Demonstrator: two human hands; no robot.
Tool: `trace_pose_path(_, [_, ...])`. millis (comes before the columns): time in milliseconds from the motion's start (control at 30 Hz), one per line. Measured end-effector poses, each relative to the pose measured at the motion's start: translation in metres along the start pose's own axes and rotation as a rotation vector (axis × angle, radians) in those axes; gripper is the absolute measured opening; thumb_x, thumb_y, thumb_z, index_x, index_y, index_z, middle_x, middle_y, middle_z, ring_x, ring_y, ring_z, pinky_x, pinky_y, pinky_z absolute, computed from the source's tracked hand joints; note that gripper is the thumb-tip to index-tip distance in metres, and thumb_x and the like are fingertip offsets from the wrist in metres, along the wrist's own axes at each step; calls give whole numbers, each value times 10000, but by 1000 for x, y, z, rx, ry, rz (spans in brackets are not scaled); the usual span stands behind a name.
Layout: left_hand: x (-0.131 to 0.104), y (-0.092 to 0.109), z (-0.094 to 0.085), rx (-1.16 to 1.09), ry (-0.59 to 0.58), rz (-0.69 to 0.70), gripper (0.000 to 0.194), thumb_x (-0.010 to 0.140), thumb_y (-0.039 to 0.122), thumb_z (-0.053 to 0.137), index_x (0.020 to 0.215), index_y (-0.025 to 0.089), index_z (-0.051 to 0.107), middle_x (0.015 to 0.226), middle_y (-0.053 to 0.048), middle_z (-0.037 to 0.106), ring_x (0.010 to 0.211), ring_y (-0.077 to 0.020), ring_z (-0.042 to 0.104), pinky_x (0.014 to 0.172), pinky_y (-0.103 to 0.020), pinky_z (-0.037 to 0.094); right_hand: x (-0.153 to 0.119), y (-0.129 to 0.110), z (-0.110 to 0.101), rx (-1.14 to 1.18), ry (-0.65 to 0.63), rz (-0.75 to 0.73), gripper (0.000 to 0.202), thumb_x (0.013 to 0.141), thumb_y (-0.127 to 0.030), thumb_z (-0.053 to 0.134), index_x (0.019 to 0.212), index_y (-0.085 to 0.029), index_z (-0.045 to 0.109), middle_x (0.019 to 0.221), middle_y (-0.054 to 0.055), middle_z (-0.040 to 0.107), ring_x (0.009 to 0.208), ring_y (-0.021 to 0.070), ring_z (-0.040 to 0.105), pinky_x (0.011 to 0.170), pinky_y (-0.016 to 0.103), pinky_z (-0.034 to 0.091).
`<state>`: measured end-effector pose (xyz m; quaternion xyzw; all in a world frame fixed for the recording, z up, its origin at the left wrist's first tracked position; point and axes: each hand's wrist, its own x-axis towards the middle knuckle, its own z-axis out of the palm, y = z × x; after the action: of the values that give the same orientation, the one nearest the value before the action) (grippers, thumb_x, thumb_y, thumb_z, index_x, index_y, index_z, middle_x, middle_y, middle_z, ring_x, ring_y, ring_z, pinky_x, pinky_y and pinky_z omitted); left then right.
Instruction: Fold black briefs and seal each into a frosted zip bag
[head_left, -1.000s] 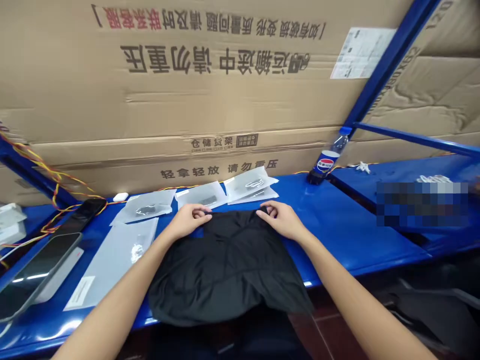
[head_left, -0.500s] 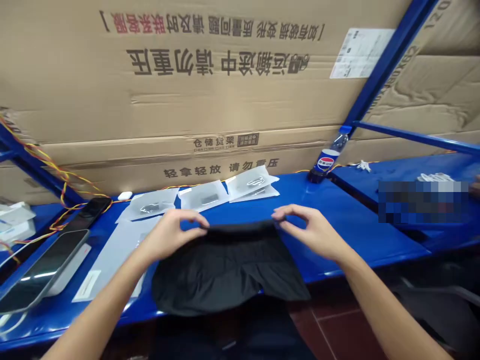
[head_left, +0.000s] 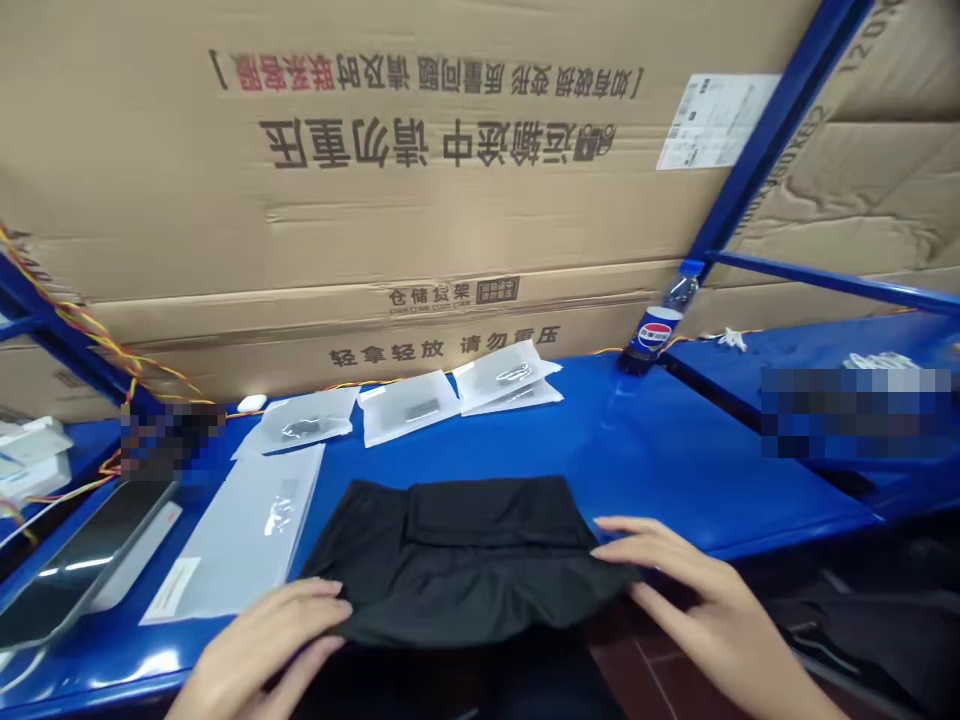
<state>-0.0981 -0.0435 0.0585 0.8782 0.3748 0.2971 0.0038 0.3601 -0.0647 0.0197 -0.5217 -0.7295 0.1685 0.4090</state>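
Note:
A black fabric piece (head_left: 480,570) lies along the front edge of the table, its near side hanging a little past it. Its far edge is doubled over into a flat band that runs toward the right. At the near left corner, my left hand (head_left: 274,640) has the fabric pinched between fingers and thumb. My right hand (head_left: 697,595) grips the right side, fingers above and thumb below. What kind of article the fabric is, I cannot tell.
Several frosted pouches (head_left: 409,408) lie at the back and left of the blue table (head_left: 585,440). A cola bottle (head_left: 660,322) stands against the cardboard (head_left: 465,230). At left are a phone (head_left: 75,570) and yellow-red wires (head_left: 97,325). A blue shelf post (head_left: 780,130) rises at right.
Both hands have left the fabric's far edge and come nearer to me, onto its left and right near sides. The far edge now lies on the table, folded over.

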Motion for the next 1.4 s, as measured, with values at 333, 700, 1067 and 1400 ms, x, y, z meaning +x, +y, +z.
trace_pose_path(333, [109, -45, 17, 21, 3, -296, 377, 997, 465, 513, 1049, 215, 790, 942, -73, 809, 867, -279, 777, 791, -428, 657, 88, 8, 40, -82, 168, 354, 496, 879, -570, 594, 1154, -176, 718, 919, 93, 735, 843, 281, 706, 824, 450, 590])
trace_pose_path(700, [78, 44, 39, 106, 150, 131, 277, 1027, 126, 513, 1110, 227, 757, 1172, -71, 798, 1166, -260, 734, 965, -403, 642, 102, -8, 36, -305, 28, 535, 154, 892, -363, 641, 807, -242, 599, 824, 57, 724, 779, 259, 701, 661, 333, 473])
trace_pose_path(1067, [71, 58, 28, -188, 196, 31, 168, 1020, 172, 616, 1062, 269, 746, 1010, -15, 814, 1016, -186, 768, 904, -284, 649, 109, -62, 34, -196, 274, 353, 354, 896, -464, 701, 1169, -243, 751, 1061, 99, 805, 999, 313, 760, 814, 396, 579])
trace_pose_path(1400, [64, 23, 63, -7, 269, 33, 222, 1008, 153, 592, 1100, 254, 768, 1097, -56, 820, 1151, -281, 736, 945, -457, 645, 75, -58, 92, -407, 462, 384, 439, 957, -628, 582, 961, -203, 695, 980, 173, 726, 957, 365, 660, 848, 492, 529])
